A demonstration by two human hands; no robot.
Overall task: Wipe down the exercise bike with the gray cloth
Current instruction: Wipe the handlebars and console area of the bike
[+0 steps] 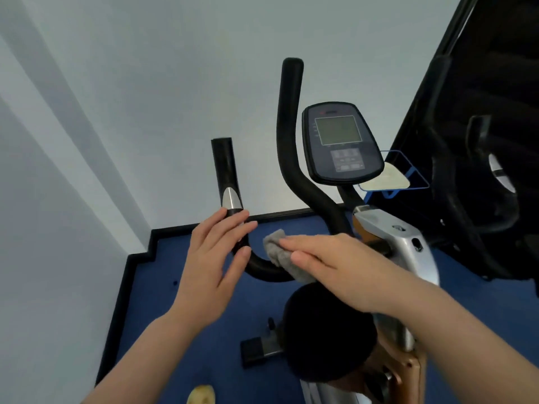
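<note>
- Two bare hands work at the exercise bike [388, 237], seen from above.
- Writing: the console [341, 142] carries a small mark above its greenish square screen and rows of keys below, all too blurred to read; a small emblem on the silver frame is likewise illegible.
- Left hand [214, 266]: fingers straight and slightly spread, lying against the left handlebar [226, 170] just below its polished metal sensor plate; it does not wrap the bar.
- Right hand [329, 263]: fingers flat and extended, pressing the gray cloth [280, 250] onto the curved lower bend of the handlebar.
- Gray cloth: soft, nubby terry, bunched into a rumpled wad, between the two hands.
- Handlebars are round black tubes with a matte foam-like cover; one rises in an S-curve beside the console.
- Round black saddle [326, 336] below the right forearm.
- Blue carpet floor [186, 301], black skirting, pale smooth walls.
</note>
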